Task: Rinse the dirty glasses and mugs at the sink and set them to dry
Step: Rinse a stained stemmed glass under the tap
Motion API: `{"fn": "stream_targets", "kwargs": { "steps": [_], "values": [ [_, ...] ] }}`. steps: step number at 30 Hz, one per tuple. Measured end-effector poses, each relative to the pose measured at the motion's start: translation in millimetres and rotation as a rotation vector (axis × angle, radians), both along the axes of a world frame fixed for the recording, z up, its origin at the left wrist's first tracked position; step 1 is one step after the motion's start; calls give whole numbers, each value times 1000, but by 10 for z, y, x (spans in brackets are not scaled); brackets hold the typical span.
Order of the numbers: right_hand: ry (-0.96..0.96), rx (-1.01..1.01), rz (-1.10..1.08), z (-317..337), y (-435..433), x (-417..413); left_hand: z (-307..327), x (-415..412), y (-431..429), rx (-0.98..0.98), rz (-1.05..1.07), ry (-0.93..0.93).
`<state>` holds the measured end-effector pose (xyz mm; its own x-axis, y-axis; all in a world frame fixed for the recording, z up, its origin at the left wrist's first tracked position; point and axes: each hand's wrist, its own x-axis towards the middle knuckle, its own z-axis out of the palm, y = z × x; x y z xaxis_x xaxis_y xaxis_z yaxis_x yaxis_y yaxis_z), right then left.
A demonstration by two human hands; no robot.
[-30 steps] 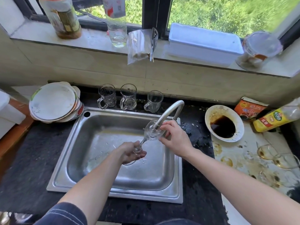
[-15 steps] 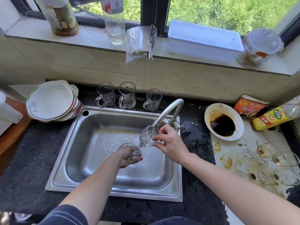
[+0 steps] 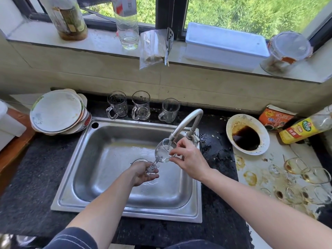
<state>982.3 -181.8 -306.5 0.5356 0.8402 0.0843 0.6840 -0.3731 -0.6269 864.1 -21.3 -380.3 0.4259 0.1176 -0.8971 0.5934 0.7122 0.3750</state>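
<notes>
Hands, two, bare, both over the sink [image 3: 71,168]. Left hand [image 3: 143,174]: closed around the foot and lower stem of a stemmed glass [image 3: 164,152]. Right hand [image 3: 188,159]: thumb and fingers pinching the bowl of the same glass at its rim side. Glass: tilted, mouth directly under the tap spout [image 3: 185,123], water running into it, held above the drain.

Glass mugs [image 3: 141,106], three, upright in a row on the dark bench [image 3: 27,168] behind the sink, handles toward the basin.

Plates [image 3: 56,111], stacked, left of the sink.

Bowl [image 3: 247,134], white, holding dark liquid, right of the tap.

Stemmed glasses [image 3: 298,177], several, stained, clustered on the stained pale surface at far right.

Bottle [image 3: 305,128], yellow label, lying beside the bowl.

Windowsill [image 3: 100,40]: bottles, a white box, a lidded jar.
</notes>
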Motion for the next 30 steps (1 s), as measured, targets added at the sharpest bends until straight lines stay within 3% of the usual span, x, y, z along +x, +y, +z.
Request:
{"fn": "stream_targets", "kwargs": {
  "steps": [15,22,27,30],
  "values": [
    [-107,-51,-11,115,-45,-40,-18,-50,-30,19,-4,-29],
    [313,-21,-93,272,-36,-235,32,-159,-35,70,78,-99],
    [14,-408,223,340,-144,-199,-18,-284,-38,56,-50,-51],
    [40,-477,270,331,-17,-238,-26,-291,-51,63,-159,-19]
  ]
}}
